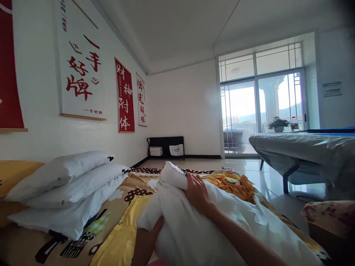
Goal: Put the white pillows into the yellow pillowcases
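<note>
A white, puffy pillow in loose cloth (177, 221) is bunched up in front of me on the bed, one corner raised. My right hand (197, 192) is closed around the cloth near that raised corner, its fingers curled over the far side. Lower down, my left hand (148, 236) grips the near left side; the thumb shows and the other fingers are hidden behind the fabric. Under the left hand lies a yellow satin cloth (119, 229). A crumpled orange cloth (231, 184) rests beyond the right forearm.
White pillows (69, 184) are stacked at the left on the patterned bed sheet (111, 207). A plastic-covered table (299, 151) stands to the right, with a cloth-topped bin-like box (330, 221) nearer. A black rack (166, 142) stands by the far wall.
</note>
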A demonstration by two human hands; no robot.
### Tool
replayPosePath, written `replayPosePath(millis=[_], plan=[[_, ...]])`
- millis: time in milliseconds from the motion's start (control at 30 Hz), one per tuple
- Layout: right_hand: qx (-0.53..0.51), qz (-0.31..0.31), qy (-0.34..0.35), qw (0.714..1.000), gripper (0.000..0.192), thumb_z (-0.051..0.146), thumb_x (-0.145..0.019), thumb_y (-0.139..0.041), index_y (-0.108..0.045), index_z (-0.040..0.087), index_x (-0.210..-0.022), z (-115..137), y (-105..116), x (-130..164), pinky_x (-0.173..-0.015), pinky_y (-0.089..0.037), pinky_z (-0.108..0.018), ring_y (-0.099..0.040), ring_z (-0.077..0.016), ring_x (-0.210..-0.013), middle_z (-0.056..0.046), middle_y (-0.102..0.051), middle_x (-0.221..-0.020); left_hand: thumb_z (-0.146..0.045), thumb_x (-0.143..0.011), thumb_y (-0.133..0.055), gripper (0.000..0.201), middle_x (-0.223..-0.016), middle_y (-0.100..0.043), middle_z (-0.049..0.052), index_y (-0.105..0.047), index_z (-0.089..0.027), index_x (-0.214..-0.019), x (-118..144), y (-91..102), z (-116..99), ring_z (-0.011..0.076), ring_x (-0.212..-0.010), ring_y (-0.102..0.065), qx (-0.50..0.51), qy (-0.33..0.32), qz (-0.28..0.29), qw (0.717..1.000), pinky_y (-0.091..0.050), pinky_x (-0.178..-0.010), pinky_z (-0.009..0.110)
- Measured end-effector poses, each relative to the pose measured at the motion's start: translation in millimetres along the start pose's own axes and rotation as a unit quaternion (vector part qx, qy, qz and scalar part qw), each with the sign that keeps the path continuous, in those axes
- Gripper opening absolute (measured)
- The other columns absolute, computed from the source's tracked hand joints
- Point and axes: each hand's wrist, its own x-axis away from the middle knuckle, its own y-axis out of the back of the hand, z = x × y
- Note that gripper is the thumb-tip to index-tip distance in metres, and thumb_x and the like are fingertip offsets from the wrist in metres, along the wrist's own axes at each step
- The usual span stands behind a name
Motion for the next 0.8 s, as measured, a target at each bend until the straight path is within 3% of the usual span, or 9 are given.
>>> replayPosePath(millis=[100, 167, 233, 333, 433, 567, 700, 800], plan=[[-0.007, -0.103, 0.075, 0.992, 0.038, 0.009, -0.069, -0.047, -0.055, 0.013, -0.106, 12.5, 2.3, 19.2, -0.087, -0.040, -0.034, -0.061, -0.0241, -0.091, -0.012, -0.069, -0.094, -0.038, -0.066, -0.075, 0.046, -0.111, -0.070, 0.017, -0.066, -0.012, -0.103, -1.5, -4.8, -0.9, 0.0303, -0.117, -0.058, 0.017, 0.041, -0.002, 0.999, -0.048, -0.100, 0.044], [-0.014, -0.140, 0.122, 0.983, 0.043, 0.012, -0.069, -0.047, -0.054, 0.010, -0.111, 22.4, 8.5, 34.8, -0.090, -0.039, -0.037, -0.061, -0.0251, -0.093, -0.013, -0.069, -0.096, -0.040, -0.066, -0.073, 0.046, -0.111, -0.070, 0.017, -0.066, -0.013, -0.103, -7.4, -6.7, 1.8, 0.0305, -0.115, -0.059, 0.043, 0.058, 0.000, 0.997, -0.048, -0.099, 0.045], [-0.015, -0.113, 0.155, 0.981, 0.044, 0.019, -0.073, -0.049, -0.054, 0.010, -0.116, 35.9, 15.2, 52.1, -0.094, -0.038, -0.039, -0.061, -0.0260, -0.094, -0.013, -0.069, -0.097, -0.043, -0.065, -0.070, 0.049, -0.112, -0.069, 0.018, -0.065, -0.011, -0.102, -13.6, -8.3, 4.7, 0.0312, -0.114, -0.060, 0.074, 0.054, 0.004, 0.996, -0.047, -0.100, 0.045], [-0.009, -0.011, 0.154, 0.988, 0.057, 0.040, -0.081, -0.053, -0.049, 0.009, -0.128, 58.9, 16.3, 79.1, -0.100, -0.035, -0.044, -0.059, -0.0286, -0.101, -0.016, -0.065, -0.114, -0.051, -0.060, -0.070, 0.057, -0.109, -0.068, 0.021, -0.065, -0.009, -0.097, -16.5, -11.4, 7.3, 0.0329, -0.110, -0.061, 0.092, 0.053, -0.005, 0.994, -0.047, -0.098, 0.045], [0.018, 0.021, 0.137, 0.990, 0.075, 0.054, -0.081, -0.055, -0.042, 0.008, -0.138, 72.6, 0.6, 105.4, -0.102, -0.034, -0.046, -0.054, -0.0330, -0.112, -0.019, -0.057, -0.129, -0.054, -0.055, -0.072, 0.057, -0.098, -0.070, 0.017, -0.067, -0.010, -0.092, -9.1, -15.5, 6.4, 0.0295, -0.092, -0.066, 0.134, 0.071, -0.016, 0.988, -0.054, -0.079, 0.040], [0.048, 0.021, 0.193, 0.980, 0.059, 0.042, -0.088, -0.054, -0.045, 0.012, -0.137, 72.4, -32.6, 135.2, -0.098, -0.038, -0.043, -0.051, -0.0314, -0.119, -0.019, -0.054, -0.134, -0.053, -0.052, -0.075, 0.054, -0.076, -0.069, 0.008, -0.069, -0.011, -0.085, 4.1, -20.4, -1.0, 0.0215, -0.065, -0.062, 0.200, 0.083, 0.022, 0.976, -0.049, -0.050, 0.030], [0.054, -0.006, 0.142, 0.988, 0.064, 0.041, -0.086, -0.055, -0.041, 0.006, -0.139, 70.9, -57.8, 150.4, -0.096, -0.038, -0.045, -0.053, -0.0325, -0.114, -0.021, -0.056, -0.130, -0.057, -0.044, -0.078, 0.049, -0.053, -0.063, 0.003, -0.067, -0.013, -0.062, 8.3, -21.7, -9.2, 0.0177, -0.050, -0.056, 0.172, 0.050, 0.022, 0.984, -0.045, -0.045, 0.028], [0.047, -0.018, 0.103, 0.993, 0.061, 0.022, -0.085, -0.050, -0.035, 0.005, -0.142, 70.5, -66.1, 147.9, -0.094, -0.038, -0.042, -0.056, -0.0296, -0.107, -0.019, -0.061, -0.123, -0.067, -0.050, -0.072, 0.053, -0.043, -0.057, 0.005, -0.060, -0.015, -0.046, 9.4, -19.9, -14.7, 0.0180, -0.044, -0.054, 0.131, 0.017, 0.085, 0.988, -0.045, -0.047, 0.029]])
